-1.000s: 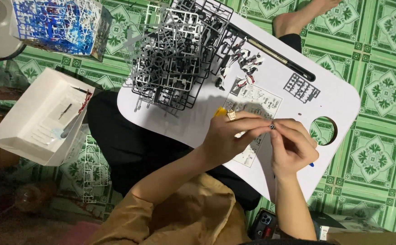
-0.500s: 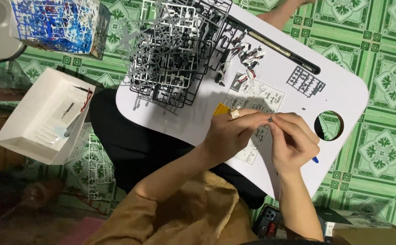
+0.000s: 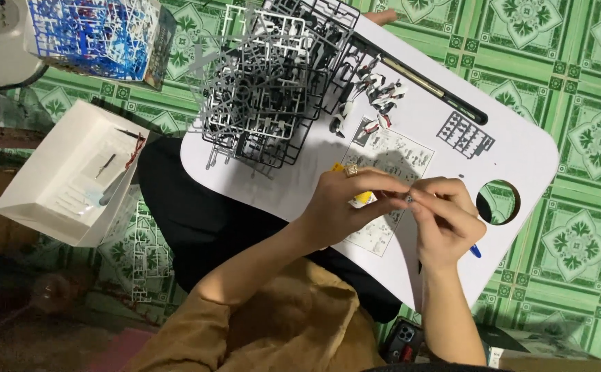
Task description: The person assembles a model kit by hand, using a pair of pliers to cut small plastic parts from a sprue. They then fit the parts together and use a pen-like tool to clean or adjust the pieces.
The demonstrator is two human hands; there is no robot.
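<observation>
— Over the white tabletop (image 3: 521,148), what are the hands doing?

— Both are meeting above the instruction sheet (image 3: 390,165). The left hand (image 3: 345,207) is pinching a tiny grey part (image 3: 408,198) at its fingertips, and the right hand (image 3: 445,220) is gripping the same part from the other side. Something yellow (image 3: 361,200) is showing under the left hand; I cannot tell what it is.

— And what is lying around them?

— A stack of grey and black part frames (image 3: 266,89) is sitting on the tabletop's far left. Small assembled pieces (image 3: 376,89) are lying just beyond the sheet, a long dark tool (image 3: 438,89) beside them. An open white box (image 3: 73,179) is resting on the green tiled floor (image 3: 576,83), well apart.
</observation>
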